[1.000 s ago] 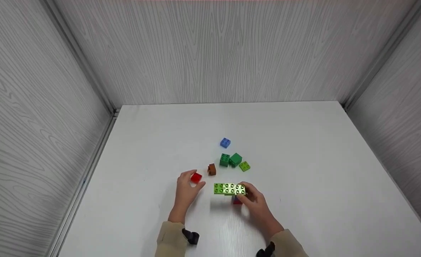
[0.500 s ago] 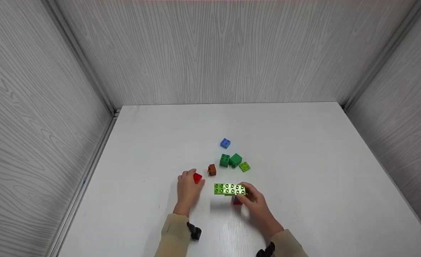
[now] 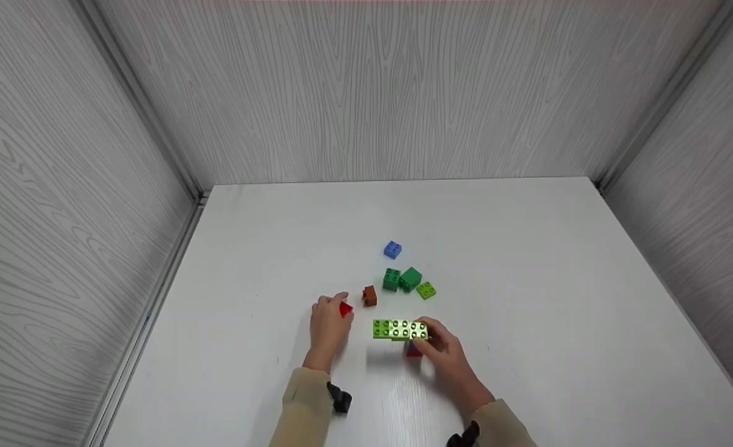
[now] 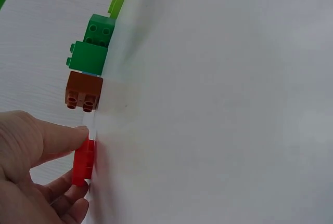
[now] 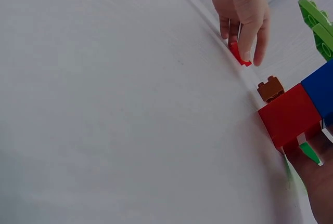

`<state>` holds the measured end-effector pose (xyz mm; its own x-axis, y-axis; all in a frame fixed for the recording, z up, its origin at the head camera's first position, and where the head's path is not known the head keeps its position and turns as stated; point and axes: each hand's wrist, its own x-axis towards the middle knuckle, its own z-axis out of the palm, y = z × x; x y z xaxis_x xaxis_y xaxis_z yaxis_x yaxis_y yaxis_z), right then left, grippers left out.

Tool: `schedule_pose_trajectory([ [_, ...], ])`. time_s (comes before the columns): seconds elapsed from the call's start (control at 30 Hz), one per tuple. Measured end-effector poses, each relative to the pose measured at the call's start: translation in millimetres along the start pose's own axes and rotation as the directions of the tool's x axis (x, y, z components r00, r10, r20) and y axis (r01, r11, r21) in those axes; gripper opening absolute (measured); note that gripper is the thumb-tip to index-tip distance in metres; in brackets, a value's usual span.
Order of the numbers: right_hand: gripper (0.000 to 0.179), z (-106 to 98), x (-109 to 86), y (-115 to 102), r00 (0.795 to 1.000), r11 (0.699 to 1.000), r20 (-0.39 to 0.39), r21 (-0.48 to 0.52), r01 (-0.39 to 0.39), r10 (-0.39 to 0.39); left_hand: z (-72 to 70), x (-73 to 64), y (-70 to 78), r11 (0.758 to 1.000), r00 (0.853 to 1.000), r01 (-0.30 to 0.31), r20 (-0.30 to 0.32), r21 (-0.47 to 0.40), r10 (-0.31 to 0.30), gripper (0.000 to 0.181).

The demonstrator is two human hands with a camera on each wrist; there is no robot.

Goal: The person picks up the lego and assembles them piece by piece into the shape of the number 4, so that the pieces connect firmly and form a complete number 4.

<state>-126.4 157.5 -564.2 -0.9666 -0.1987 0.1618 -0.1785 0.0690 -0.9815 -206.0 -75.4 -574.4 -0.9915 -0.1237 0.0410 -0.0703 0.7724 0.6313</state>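
Note:
My left hand point(image 3: 329, 326) pinches a small flat red toy brick point(image 4: 83, 162) on the white table, thumb on one side and fingers on the other. Its fingers cover part of the brick in the head view. My right hand point(image 3: 448, 354) grips a stack of toy bricks: a red brick point(image 5: 291, 115) at the bottom, a blue brick point(image 5: 321, 91) over it, and a long lime-green studded piece point(image 3: 391, 329) on top. That long piece juts out leftward past the stack. A brown brick point(image 3: 369, 296) lies just right of my left fingertips, its studs turned sideways.
Beyond the hands lie two dark green bricks point(image 3: 391, 279) side by side, a flat lime-green brick point(image 3: 426, 290) to their right, and a blue brick point(image 3: 392, 249) farthest back. Grey wood-grain panels point(image 3: 366, 93) enclose the table point(image 3: 528, 248) at the back and sides.
My left hand has moved slightly forward and right, its thumb and fingers drawing in around the flat red brick. The right hand and its stack have stayed in place.

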Motion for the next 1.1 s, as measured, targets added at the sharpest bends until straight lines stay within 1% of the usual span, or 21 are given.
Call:
schedule_pose_trajectory([
  [0.1,0.036,0,0.3,-1,1.0,1.0,0.0,-0.004,-0.008,0.008,0.4,0.1,0.9,1.0,1.0,-0.016,-0.006,0.018,0.017,0.03],
  [0.2,0.037,0,1.4,-2,1.0,1.0,-0.003,-0.003,-0.011,0.011,-0.5,0.5,1.1,1.0,1.0,-0.007,-0.001,-0.004,0.007,0.026],
  [0.3,0.038,0,1.6,-2,1.0,1.0,-0.008,-0.001,-0.016,0.015,-1.9,0.2,0.2,0.998,1.0,0.024,0.012,-0.065,-0.023,0.025],
  [0.4,0.039,0,0.8,-2,1.0,1.0,-0.007,0.002,-0.015,0.015,-3.6,-1.3,-3.0,0.987,0.998,0.052,0.024,-0.154,-0.049,0.026],
  [0.5,0.039,0,-0.1,-1,1.0,1.0,-0.004,0.013,-0.002,0.002,-6.3,-4.1,-8.0,0.966,0.997,0.072,0.033,-0.246,-0.066,0.028],
  [0.63,0.039,0,0.3,0,1.0,1.0,0.001,0.014,0.02,-0.02,-8.7,-7.8,-13.2,0.931,0.992,0.13,0.047,-0.342,-0.121,0.029],
  [0.73,0.04,-1,0.7,0,1.0,1.0,0.001,0.017,0.01,-0.01,-9.9,-10.5,-14.6,0.896,0.985,0.17,0.051,-0.41,-0.164,0.029],
  [0.87,0.04,-1,1.2,-2,1.0,1.0,0.003,0.014,-0.013,0.013,-13.0,-14.1,-15.1,0.856,0.98,0.19,0.044,-0.48,-0.193,0.029],
  [1.1,0.038,0,1.6,-4,1.0,1.0,0.007,-0.006,0.002,-0.002,-16.4,-20.8,-13.8,0.836,0.978,0.192,0.027,-0.514,-0.208,0.033],
])
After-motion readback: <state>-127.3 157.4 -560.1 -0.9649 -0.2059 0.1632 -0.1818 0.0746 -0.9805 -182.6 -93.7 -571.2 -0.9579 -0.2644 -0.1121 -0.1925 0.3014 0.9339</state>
